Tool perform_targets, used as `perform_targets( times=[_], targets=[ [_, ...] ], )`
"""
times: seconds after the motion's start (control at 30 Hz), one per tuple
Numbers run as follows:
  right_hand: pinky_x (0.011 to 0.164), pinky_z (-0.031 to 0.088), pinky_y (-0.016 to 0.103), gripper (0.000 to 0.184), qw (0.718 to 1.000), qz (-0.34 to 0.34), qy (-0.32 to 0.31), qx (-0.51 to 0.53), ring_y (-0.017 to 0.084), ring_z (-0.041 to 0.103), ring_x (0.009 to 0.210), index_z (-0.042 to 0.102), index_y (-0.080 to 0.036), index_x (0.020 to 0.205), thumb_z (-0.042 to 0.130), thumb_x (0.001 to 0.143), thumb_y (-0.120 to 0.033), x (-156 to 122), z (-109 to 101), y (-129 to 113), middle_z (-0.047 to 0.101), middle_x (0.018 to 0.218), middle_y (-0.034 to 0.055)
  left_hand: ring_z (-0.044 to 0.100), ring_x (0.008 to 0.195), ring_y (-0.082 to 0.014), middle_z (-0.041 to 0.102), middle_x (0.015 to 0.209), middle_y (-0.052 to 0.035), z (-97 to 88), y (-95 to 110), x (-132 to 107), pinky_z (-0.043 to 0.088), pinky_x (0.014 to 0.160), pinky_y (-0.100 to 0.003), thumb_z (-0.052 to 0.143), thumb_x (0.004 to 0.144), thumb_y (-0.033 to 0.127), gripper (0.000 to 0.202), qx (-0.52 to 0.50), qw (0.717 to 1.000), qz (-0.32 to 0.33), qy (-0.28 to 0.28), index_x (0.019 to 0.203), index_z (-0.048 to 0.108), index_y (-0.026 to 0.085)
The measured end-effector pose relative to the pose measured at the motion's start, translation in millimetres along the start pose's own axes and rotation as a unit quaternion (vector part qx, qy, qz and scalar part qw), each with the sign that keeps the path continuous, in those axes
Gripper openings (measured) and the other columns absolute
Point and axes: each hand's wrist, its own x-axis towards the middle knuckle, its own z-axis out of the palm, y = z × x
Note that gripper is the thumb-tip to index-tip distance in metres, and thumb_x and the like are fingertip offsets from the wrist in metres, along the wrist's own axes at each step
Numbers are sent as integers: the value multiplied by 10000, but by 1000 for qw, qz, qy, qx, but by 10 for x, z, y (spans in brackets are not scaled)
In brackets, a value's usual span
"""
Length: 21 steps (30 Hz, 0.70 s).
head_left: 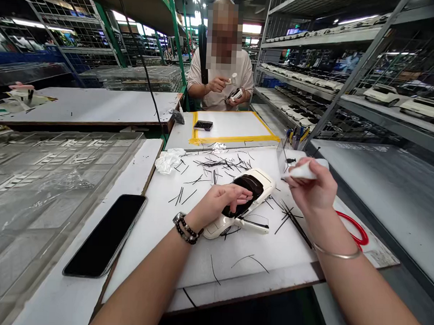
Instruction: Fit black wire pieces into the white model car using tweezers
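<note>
A cream-white model car [261,179] with a dark roof and windows stands on the white work surface, its doors swung out. My left hand [224,199] lies over the car, fingers stretched out across the dark roof and nothing seen gripped in them. Off to the right and raised above the surface, my right hand [314,186] is closed around a white bottle [303,172], partly covered by the fingers. Thin black strips [220,163] are scattered around the car.
A phone [106,236] lies at the left, beside clear plastic trays [58,174]. Crumpled white tissue [168,160], dark tweezers [297,223] and red-handled scissors [358,231] surround the work area. Across the table a person [220,81] handles a small part. Shelves [385,107] at right hold model cars.
</note>
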Motion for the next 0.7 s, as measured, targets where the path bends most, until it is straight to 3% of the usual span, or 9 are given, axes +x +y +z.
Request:
perform_targets(
  times=[0.1, 0.2, 0.33, 0.43, 0.7],
  targets=[
    [450, 297, 273, 278, 998, -27, 16, -53, 121, 384, 471, 435, -216, 610, 615, 664, -422, -160, 43, 140, 371, 518, -26, 626, 1051, -269, 666, 1093, -152, -7, -3, 2, 509, 963, -389, 588, 823, 514, 532, -2, 1000, -2, 3, 484, 568, 104],
    [468, 333, 280, 262, 986, -24, 19, -163, 137, 423, 489, 486, -217, 663, 608, 716, -443, -289, 70, 291, 433, 539, -18, 625, 1056, -273, 663, 1097, -161, -10, -10, 4, 505, 969, -389, 600, 815, 515, 535, -8, 1000, -3, 2, 478, 558, 102],
    [481, 344, 264, 236, 960, -34, -47, -274, 126, 436, 502, 554, -207, 741, 610, 783, -433, -390, 95, 386, 481, 570, -25, 624, 1059, -276, 662, 1095, -154, 0, -9, 14, 505, 972, -394, 610, 805, 527, 545, -18, 1000, -4, 2, 477, 553, 96],
    [495, 363, 257, 220, 945, -44, -84, -312, 120, 453, 511, 572, -199, 767, 590, 819, -412, -425, 113, 391, 505, 584, -26, 630, 1041, -267, 667, 1072, -144, 9, -2, 21, 515, 961, -387, 621, 788, 547, 557, -19, 1000, -7, 5, 471, 548, 95],
    [501, 379, 256, 192, 938, -58, -81, -332, 121, 464, 518, 579, -204, 774, 598, 823, -389, -456, 129, 431, 518, 597, -24, 631, 1047, -251, 670, 1074, -130, 1, -24, 16, 524, 952, -348, 619, 781, 560, 556, -15, 1000, -10, 3, 472, 554, 102]
  ],
)
